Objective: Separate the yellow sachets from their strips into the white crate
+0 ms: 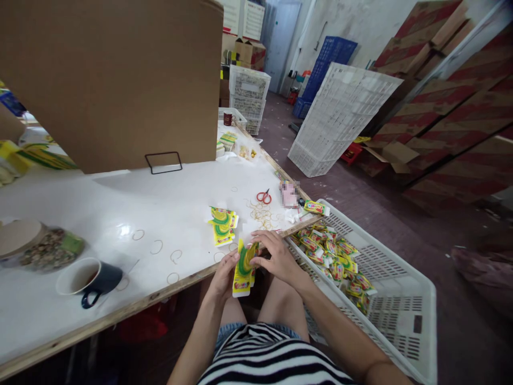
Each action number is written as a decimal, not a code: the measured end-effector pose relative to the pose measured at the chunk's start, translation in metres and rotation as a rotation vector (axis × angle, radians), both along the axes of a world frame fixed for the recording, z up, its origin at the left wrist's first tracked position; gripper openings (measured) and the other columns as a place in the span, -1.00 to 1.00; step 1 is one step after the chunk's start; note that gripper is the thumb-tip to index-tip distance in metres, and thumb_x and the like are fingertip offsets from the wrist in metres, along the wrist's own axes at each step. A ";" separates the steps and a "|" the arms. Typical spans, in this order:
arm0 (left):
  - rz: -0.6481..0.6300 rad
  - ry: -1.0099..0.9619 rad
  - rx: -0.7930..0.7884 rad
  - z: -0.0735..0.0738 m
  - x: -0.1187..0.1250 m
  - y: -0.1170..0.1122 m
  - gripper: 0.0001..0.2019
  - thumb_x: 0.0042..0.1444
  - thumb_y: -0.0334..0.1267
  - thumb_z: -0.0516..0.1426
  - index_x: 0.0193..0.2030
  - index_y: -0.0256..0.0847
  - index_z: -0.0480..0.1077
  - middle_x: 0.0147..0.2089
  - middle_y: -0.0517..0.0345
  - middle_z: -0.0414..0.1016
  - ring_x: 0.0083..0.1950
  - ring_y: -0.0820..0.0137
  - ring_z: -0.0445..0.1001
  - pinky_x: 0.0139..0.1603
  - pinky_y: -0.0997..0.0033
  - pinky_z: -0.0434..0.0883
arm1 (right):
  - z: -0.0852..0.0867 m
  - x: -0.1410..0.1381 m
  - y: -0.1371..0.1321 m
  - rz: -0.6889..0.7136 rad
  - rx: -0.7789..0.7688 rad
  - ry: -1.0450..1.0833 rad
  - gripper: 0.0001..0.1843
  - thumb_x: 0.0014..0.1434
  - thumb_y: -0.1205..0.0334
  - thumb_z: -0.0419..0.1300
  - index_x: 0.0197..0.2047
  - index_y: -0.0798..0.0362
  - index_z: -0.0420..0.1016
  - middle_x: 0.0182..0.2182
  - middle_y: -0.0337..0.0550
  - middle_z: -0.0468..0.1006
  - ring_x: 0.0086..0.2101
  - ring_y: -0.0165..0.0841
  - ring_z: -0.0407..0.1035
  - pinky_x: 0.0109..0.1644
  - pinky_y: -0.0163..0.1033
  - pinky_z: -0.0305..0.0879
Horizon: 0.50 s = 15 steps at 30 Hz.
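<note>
My left hand [225,272] grips a flat yellow and green printed carton [241,278] by its left side, above my lap at the table's front edge. On the carton's right side, my right hand [276,256] has its fingers and thumb closed around the upper part. Just beyond, a few similar flat cartons [223,225] lie overlapping on the white table. Loose rubber bands [262,214] are heaped beyond my right hand, close to red-handled scissors [263,197]. How far the held carton is folded I cannot tell.
A white plastic crate [401,321] holding many small yellow packets [332,246] stands at my right. On the table's left are a dark blue mug [100,278] and a jar [52,248]. A large cardboard sheet [120,80] stands at the back.
</note>
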State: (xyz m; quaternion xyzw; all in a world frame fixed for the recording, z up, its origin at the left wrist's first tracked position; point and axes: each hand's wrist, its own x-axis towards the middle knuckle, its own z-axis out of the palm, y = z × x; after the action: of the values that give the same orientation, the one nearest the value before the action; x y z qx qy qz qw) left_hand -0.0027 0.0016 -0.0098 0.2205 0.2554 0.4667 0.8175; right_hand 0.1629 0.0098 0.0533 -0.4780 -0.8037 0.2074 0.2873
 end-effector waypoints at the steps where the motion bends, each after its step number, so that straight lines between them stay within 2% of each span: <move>1: -0.011 0.008 0.002 -0.001 0.000 0.000 -0.51 -0.09 -0.03 0.30 -0.06 -0.31 0.48 -0.21 -0.04 0.61 -0.23 0.23 0.57 -0.22 0.35 0.45 | -0.001 0.000 0.000 -0.024 0.001 -0.006 -0.69 0.04 0.35 0.32 -0.14 0.01 0.38 -0.05 -0.04 0.42 0.00 -0.16 0.29 0.09 -0.02 0.22; 3: -0.031 0.039 0.004 -0.001 -0.001 -0.001 -0.53 -0.12 -0.05 0.33 -0.09 -0.29 0.50 -0.25 -0.01 0.62 -0.27 0.28 0.57 -0.27 0.41 0.43 | -0.003 0.000 -0.001 -0.073 0.000 -0.021 -0.78 0.03 0.37 0.30 -0.27 0.03 0.35 -0.18 -0.08 0.40 -0.11 -0.19 0.30 -0.03 -0.09 0.27; 6: -0.044 0.100 0.011 0.003 -0.003 -0.001 -0.56 -0.15 -0.10 0.35 -0.12 -0.26 0.52 -0.27 0.04 0.63 -0.33 0.33 0.56 -0.31 0.47 0.38 | -0.006 0.000 -0.001 -0.084 -0.024 -0.022 -0.79 0.03 0.42 0.26 -0.36 0.02 0.29 -0.32 -0.18 0.37 -0.25 -0.25 0.29 -0.16 -0.18 0.26; 15: -0.027 0.144 0.019 0.010 -0.001 0.000 -0.57 -0.19 -0.08 0.37 -0.16 -0.23 0.55 -0.27 0.04 0.63 -0.33 0.31 0.56 -0.31 0.47 0.38 | -0.009 0.001 -0.002 -0.070 -0.089 0.104 -0.76 0.02 0.51 0.19 -0.35 0.01 0.25 -0.35 -0.25 0.33 -0.30 -0.33 0.26 -0.21 -0.27 0.22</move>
State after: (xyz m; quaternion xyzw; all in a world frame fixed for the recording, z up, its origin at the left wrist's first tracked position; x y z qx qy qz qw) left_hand -0.0040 0.0019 0.0005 0.2647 0.3062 0.4410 0.8011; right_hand 0.1644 0.0076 0.0440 -0.5067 -0.7606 0.2572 0.3141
